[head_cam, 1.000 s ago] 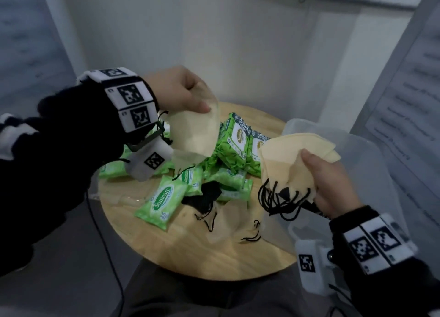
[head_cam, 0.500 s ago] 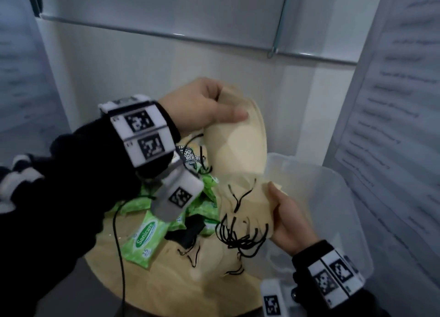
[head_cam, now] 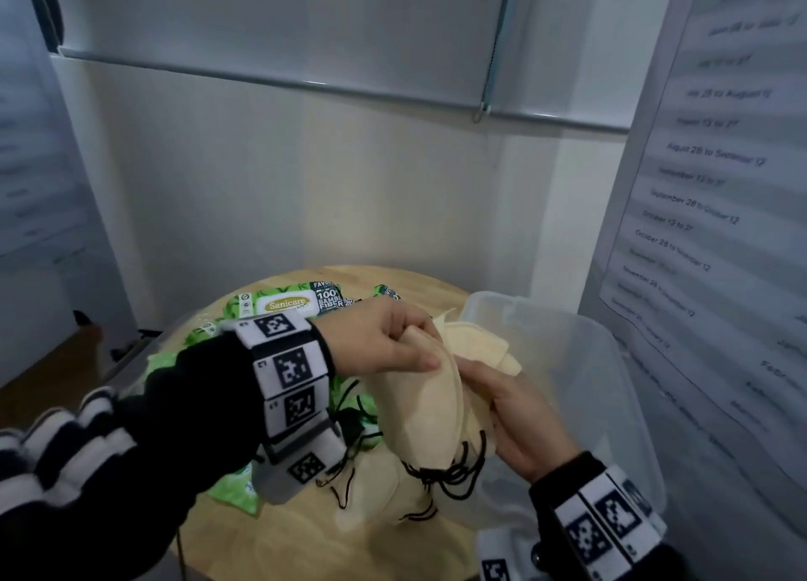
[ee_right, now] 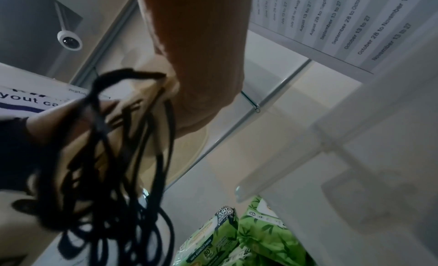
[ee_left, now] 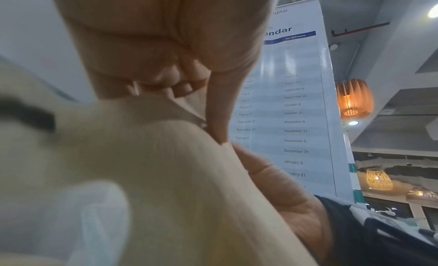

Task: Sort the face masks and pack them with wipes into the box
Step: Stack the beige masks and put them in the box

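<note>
My left hand (head_cam: 420, 348) pinches the top edge of a beige face mask (head_cam: 430, 399) between thumb and fingers, seen close in the left wrist view as beige mask (ee_left: 166, 176). It lies against the stack of beige masks (head_cam: 476, 347) that my right hand (head_cam: 482, 390) grips from the right, its fingers hidden behind them. Their black ear loops (head_cam: 452, 471) hang below in a tangle, also black ear loops (ee_right: 118, 176). Both hands hover at the left rim of the clear plastic box (head_cam: 611, 362). Green wipes packs (head_cam: 284, 305) lie on the round wooden table (head_cam: 270, 532).
More beige masks (head_cam: 380, 489) and something black lie on the table under my hands. Wipes packs (ee_right: 239, 240) sit beside the box wall (ee_right: 343, 131). A wall stands behind the table and a printed banner (head_cam: 707, 214) close on the right.
My left hand has carried its mask right and laid it against the stack in my right hand. The head view has tilted up, so both hands sit lower in it.
</note>
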`<control>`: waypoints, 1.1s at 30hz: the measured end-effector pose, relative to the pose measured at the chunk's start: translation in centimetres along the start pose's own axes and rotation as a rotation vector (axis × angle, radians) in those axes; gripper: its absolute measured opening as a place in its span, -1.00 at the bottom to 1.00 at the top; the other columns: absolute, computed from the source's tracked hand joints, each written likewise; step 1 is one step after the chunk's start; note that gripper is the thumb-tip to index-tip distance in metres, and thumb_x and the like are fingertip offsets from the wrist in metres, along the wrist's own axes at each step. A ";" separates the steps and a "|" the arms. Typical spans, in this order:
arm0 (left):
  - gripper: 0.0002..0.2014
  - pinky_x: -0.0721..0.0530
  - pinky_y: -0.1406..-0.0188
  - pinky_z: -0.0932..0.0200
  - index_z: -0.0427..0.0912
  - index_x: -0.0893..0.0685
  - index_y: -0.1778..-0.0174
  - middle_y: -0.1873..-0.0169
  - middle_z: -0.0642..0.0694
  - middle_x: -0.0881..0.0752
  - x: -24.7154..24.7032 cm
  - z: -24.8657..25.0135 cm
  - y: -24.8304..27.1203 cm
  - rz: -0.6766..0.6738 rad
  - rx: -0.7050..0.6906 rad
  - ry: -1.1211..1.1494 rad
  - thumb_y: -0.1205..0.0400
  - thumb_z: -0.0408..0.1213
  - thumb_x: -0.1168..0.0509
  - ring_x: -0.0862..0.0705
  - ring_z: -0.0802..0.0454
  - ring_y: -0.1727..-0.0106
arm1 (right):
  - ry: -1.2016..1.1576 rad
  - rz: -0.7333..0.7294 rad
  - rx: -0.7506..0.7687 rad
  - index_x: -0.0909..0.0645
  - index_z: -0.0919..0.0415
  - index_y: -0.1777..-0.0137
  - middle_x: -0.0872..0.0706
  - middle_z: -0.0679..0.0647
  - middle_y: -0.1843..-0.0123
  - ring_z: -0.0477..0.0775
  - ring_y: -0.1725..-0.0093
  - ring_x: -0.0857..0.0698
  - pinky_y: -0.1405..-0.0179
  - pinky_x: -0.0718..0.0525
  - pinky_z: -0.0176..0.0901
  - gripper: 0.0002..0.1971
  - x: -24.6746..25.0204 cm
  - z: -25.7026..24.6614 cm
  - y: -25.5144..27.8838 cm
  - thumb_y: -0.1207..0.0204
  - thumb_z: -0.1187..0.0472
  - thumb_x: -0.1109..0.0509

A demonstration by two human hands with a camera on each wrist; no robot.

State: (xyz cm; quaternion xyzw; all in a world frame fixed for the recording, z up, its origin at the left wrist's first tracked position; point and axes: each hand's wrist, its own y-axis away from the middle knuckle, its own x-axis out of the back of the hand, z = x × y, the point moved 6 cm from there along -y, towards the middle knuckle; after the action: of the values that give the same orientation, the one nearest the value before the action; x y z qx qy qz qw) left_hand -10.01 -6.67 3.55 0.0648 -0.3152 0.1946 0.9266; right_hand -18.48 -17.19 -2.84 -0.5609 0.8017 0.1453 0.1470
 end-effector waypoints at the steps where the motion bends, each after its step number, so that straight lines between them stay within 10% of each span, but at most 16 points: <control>1: -0.90 -0.63 0.10 0.27 0.02 -0.69 0.17 0.26 0.06 -0.74 0.3 -0.2 0.2 0.021 0.006 0.019 -0.48 -0.12 -0.46 -0.69 0.19 0.20 | 0.007 0.016 0.008 -0.61 0.36 -0.31 -0.71 0.37 -0.21 0.27 -0.12 -0.73 -0.09 -0.70 0.06 -0.63 0.3 0.1 -0.1 -0.50 0.32 -0.32; 10: -0.78 -0.63 0.42 0.28 -0.06 -0.65 0.12 0.41 -0.03 -0.74 7.4 -0.7 2.5 0.582 0.000 0.480 -0.45 -0.46 -0.43 -0.68 0.14 0.44 | 0.104 0.013 0.090 -0.70 0.33 -0.11 -0.81 0.30 0.00 0.15 0.10 -0.80 0.18 -0.78 -0.06 -0.61 0.6 -1.0 0.6 -0.24 0.29 -0.48; 15: -0.71 -0.57 0.28 0.09 0.13 -0.61 0.13 0.30 -0.25 -0.65 10.5 -0.6 4.4 0.855 -0.002 0.220 -0.52 -0.43 -0.39 -0.58 -0.07 0.38 | 0.151 0.014 0.130 -0.72 0.25 -0.03 -0.83 0.21 0.07 0.09 0.14 -0.80 0.18 -0.77 -0.10 -0.68 0.4 -1.8 0.8 -0.24 0.28 -0.47; 25: -0.80 -0.49 0.62 0.38 -0.14 -0.66 0.13 0.50 -0.03 -0.67 10.0 1.4 4.4 0.608 -0.020 0.239 -0.40 -0.40 -0.48 -0.53 0.17 0.55 | 0.236 0.085 0.199 -0.68 0.20 0.22 -0.76 0.11 0.31 0.00 0.31 -0.71 0.37 -0.72 -0.15 -0.73 0.5 -2.4 0.9 -0.53 0.53 -0.26; 33: -0.87 -0.46 0.37 0.22 0.00 -0.73 0.29 0.48 -0.13 -0.53 8.8 1.4 4.9 0.609 0.070 -0.160 -0.49 -0.31 -0.31 -0.47 0.03 0.43 | 0.323 0.208 0.227 -0.72 0.19 0.14 -0.81 0.08 0.26 -0.01 0.27 -0.76 0.33 -0.74 -0.16 -0.78 1.6 -2.0 0.4 -0.48 0.50 -0.34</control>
State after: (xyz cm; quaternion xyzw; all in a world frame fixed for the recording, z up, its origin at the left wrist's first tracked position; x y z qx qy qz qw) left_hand -6.35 0.25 10.01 0.0143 -0.3849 0.4683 0.7952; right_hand -19.55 -19.18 -1.60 -0.4708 0.8796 -0.0232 0.0634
